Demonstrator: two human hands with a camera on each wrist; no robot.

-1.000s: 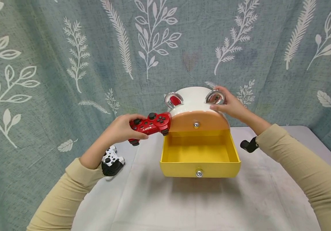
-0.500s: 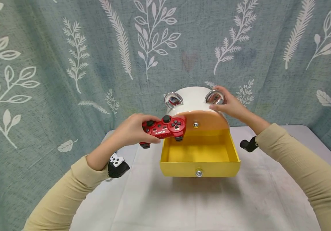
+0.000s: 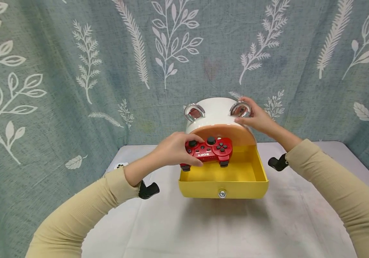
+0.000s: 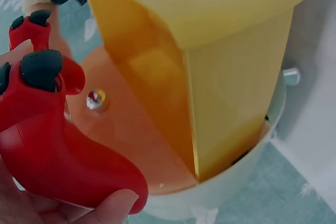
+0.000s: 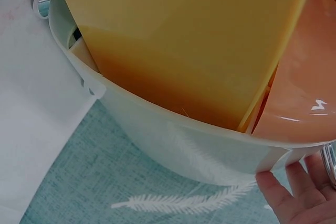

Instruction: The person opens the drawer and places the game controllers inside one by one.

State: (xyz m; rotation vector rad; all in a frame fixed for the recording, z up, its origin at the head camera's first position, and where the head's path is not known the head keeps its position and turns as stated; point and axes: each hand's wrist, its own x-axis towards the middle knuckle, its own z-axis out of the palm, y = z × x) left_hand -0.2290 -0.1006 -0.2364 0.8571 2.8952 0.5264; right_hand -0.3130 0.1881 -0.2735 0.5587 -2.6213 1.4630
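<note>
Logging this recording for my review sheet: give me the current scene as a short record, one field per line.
Left hand: grips the red controller, held up at the yellow drawer
Right hand: touches the white cabinet
Drawer state: pulled out
Orange front: above the yellow drawer, partly hidden by the red controller
White item with black marks: mostly hidden behind the left sleeve
Table: pale
Backdrop: leaf-patterned curtain

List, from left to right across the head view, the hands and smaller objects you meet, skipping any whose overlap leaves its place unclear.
Mostly hidden white object with black spots → left hand → red plastic game controller → right hand → black wrist-worn piece beside the beige right sleeve.
</note>
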